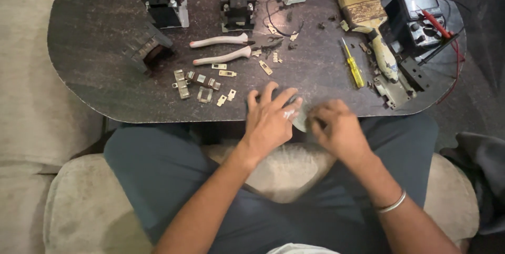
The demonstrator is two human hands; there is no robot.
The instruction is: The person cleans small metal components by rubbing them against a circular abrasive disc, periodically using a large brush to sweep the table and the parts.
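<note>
Grey disc-like part (pixel 302 121) sits at the tabletop's (pixel 105 38) near edge, pinched by the right hand (pixel 336 130); the left hand (pixel 271 117) rests open just beside it. Farther back lie white-handled pliers (pixel 221 48), a yellow screwdriver (pixel 353 65) and a paintbrush (pixel 365 12).

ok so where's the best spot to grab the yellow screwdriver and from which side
Probably by the yellow handle of the screwdriver, coming down from above with the right hand. It lies flat on the table, handle end nearer the person and the thin tip pointing away. The paintbrush sits just right, so its left side is freer.
</note>
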